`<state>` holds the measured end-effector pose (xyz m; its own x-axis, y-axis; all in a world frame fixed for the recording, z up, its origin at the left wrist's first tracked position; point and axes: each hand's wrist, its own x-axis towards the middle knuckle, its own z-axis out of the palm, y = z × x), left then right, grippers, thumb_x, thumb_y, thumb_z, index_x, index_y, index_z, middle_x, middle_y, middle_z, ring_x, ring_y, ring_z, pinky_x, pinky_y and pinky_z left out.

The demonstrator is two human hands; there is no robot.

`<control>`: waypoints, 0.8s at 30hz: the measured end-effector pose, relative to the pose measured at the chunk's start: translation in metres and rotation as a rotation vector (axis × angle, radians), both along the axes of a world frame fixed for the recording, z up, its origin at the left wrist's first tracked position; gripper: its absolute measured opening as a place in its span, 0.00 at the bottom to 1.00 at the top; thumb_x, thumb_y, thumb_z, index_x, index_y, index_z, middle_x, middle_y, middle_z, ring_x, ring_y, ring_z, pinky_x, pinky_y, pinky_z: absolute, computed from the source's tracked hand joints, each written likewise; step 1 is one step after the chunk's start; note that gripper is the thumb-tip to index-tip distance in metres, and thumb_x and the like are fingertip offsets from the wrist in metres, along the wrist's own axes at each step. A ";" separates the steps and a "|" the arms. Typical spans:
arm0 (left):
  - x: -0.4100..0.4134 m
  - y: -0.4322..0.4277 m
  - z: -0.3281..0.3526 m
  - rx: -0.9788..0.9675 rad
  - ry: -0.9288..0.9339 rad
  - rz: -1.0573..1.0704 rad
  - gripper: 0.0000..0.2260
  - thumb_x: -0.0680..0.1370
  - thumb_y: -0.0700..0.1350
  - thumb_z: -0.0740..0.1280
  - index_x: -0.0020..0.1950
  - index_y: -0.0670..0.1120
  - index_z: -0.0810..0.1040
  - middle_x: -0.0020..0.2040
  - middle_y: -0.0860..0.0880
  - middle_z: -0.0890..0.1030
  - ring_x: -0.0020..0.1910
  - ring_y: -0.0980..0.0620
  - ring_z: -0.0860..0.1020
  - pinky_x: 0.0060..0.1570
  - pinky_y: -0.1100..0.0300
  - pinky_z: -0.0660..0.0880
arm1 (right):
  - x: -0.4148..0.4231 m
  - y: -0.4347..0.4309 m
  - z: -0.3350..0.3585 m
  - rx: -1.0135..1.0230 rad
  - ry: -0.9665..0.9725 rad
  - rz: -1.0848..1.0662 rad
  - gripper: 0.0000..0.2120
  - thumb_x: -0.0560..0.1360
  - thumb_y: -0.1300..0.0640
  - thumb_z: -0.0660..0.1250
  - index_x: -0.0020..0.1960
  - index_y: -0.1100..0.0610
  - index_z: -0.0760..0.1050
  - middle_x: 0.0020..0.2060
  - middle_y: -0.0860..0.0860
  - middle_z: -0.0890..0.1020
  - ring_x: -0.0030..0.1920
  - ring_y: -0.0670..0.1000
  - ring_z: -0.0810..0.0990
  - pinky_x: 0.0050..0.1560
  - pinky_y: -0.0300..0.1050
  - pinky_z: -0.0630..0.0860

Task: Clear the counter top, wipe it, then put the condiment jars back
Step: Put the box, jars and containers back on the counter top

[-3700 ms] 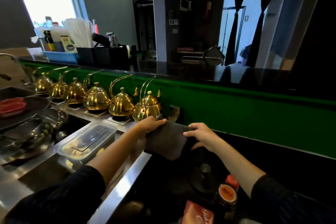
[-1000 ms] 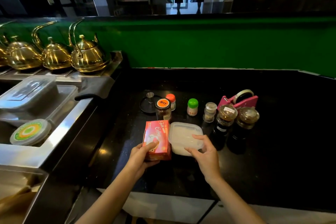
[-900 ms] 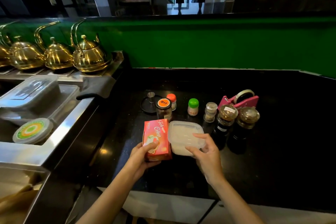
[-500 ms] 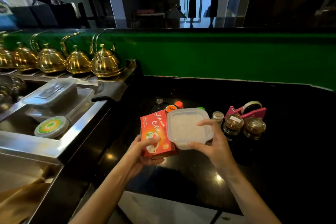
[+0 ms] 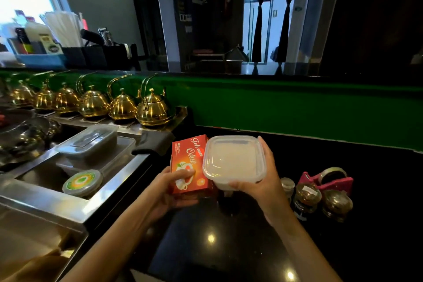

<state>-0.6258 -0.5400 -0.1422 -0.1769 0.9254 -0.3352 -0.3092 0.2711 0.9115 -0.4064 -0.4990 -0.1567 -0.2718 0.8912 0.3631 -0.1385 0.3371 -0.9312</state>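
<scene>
The left hand (image 5: 169, 188) and right hand (image 5: 263, 185), which had first held a dark cloth (image 5: 155, 144) between them, had let it go; it lay on the steel ledge (image 5: 137, 131), at 10 o'clock from the tea box (image 5: 188, 165). The left hand had gripped the tea box and the right hand the plastic container (image 5: 233, 160), and both things had been lifted off the black desk (image 5: 229, 247) toward 12 o'clock. The small capped jars had gone out of sight behind them.
</scene>
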 end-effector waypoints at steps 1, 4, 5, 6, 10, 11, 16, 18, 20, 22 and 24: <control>-0.007 0.007 0.011 -0.004 -0.006 0.001 0.30 0.64 0.43 0.73 0.64 0.48 0.70 0.57 0.40 0.79 0.52 0.38 0.81 0.46 0.42 0.80 | -0.006 0.009 0.008 0.012 0.003 0.014 0.61 0.50 0.50 0.82 0.76 0.47 0.53 0.66 0.42 0.72 0.64 0.40 0.74 0.62 0.46 0.76; -0.034 0.032 0.039 0.002 0.016 -0.012 0.31 0.63 0.44 0.74 0.65 0.45 0.69 0.57 0.39 0.80 0.53 0.39 0.81 0.45 0.42 0.80 | -0.031 0.040 0.030 0.062 0.002 0.036 0.61 0.50 0.52 0.82 0.75 0.47 0.52 0.67 0.44 0.70 0.63 0.40 0.74 0.56 0.41 0.77; -0.044 0.042 0.048 0.005 0.019 -0.020 0.31 0.63 0.44 0.74 0.65 0.45 0.69 0.57 0.39 0.80 0.53 0.39 0.80 0.44 0.42 0.80 | -0.040 0.051 0.039 0.085 0.001 0.047 0.60 0.51 0.54 0.83 0.74 0.46 0.52 0.66 0.45 0.70 0.62 0.40 0.74 0.54 0.40 0.78; -0.052 0.049 0.054 0.002 0.025 -0.029 0.31 0.64 0.45 0.74 0.64 0.44 0.69 0.57 0.39 0.79 0.53 0.39 0.80 0.44 0.42 0.81 | -0.048 0.061 0.046 0.103 -0.001 0.053 0.59 0.51 0.55 0.83 0.74 0.46 0.52 0.66 0.45 0.70 0.62 0.40 0.75 0.53 0.39 0.78; -0.096 0.091 0.077 -0.001 0.072 -0.087 0.30 0.64 0.47 0.77 0.63 0.42 0.72 0.49 0.40 0.83 0.45 0.41 0.83 0.46 0.41 0.80 | -0.081 0.105 0.066 0.140 0.030 0.014 0.57 0.49 0.57 0.83 0.71 0.45 0.56 0.64 0.43 0.71 0.61 0.40 0.75 0.53 0.40 0.78; -0.113 0.105 0.082 0.009 0.096 -0.099 0.31 0.64 0.48 0.77 0.63 0.42 0.73 0.47 0.40 0.83 0.44 0.42 0.83 0.47 0.42 0.79 | -0.094 0.118 0.069 0.144 0.030 -0.007 0.56 0.50 0.58 0.83 0.70 0.44 0.56 0.63 0.43 0.71 0.60 0.39 0.75 0.53 0.41 0.79; -0.185 0.175 0.112 0.033 0.184 -0.110 0.31 0.65 0.49 0.76 0.64 0.42 0.73 0.50 0.40 0.84 0.49 0.41 0.83 0.56 0.42 0.77 | -0.157 0.177 0.087 0.140 0.053 -0.060 0.54 0.52 0.63 0.82 0.70 0.47 0.57 0.60 0.44 0.71 0.56 0.37 0.77 0.50 0.39 0.79; -0.210 0.198 0.121 0.034 0.204 -0.123 0.33 0.63 0.50 0.77 0.65 0.42 0.72 0.54 0.39 0.83 0.53 0.40 0.81 0.58 0.40 0.75 | -0.178 0.199 0.095 0.134 0.047 -0.088 0.54 0.52 0.62 0.80 0.71 0.47 0.56 0.61 0.43 0.71 0.58 0.40 0.76 0.51 0.41 0.80; -0.232 0.220 0.135 0.051 0.242 -0.138 0.33 0.62 0.50 0.77 0.63 0.41 0.72 0.52 0.40 0.83 0.50 0.41 0.82 0.55 0.43 0.77 | -0.197 0.223 0.105 0.140 0.042 -0.105 0.54 0.54 0.61 0.81 0.72 0.46 0.55 0.61 0.42 0.70 0.60 0.43 0.74 0.54 0.44 0.79; -0.253 0.242 0.151 0.047 0.283 -0.134 0.32 0.61 0.51 0.76 0.62 0.41 0.73 0.47 0.42 0.84 0.45 0.44 0.83 0.49 0.47 0.78 | -0.214 0.251 0.115 0.156 0.034 -0.101 0.53 0.56 0.63 0.81 0.72 0.46 0.55 0.60 0.39 0.70 0.59 0.42 0.73 0.54 0.42 0.79; -0.272 0.266 0.167 0.045 0.306 -0.129 0.32 0.61 0.50 0.76 0.62 0.42 0.73 0.47 0.43 0.84 0.45 0.45 0.82 0.49 0.48 0.78 | -0.233 0.279 0.126 0.174 0.015 -0.091 0.51 0.59 0.65 0.80 0.71 0.47 0.55 0.60 0.40 0.69 0.59 0.41 0.73 0.52 0.39 0.79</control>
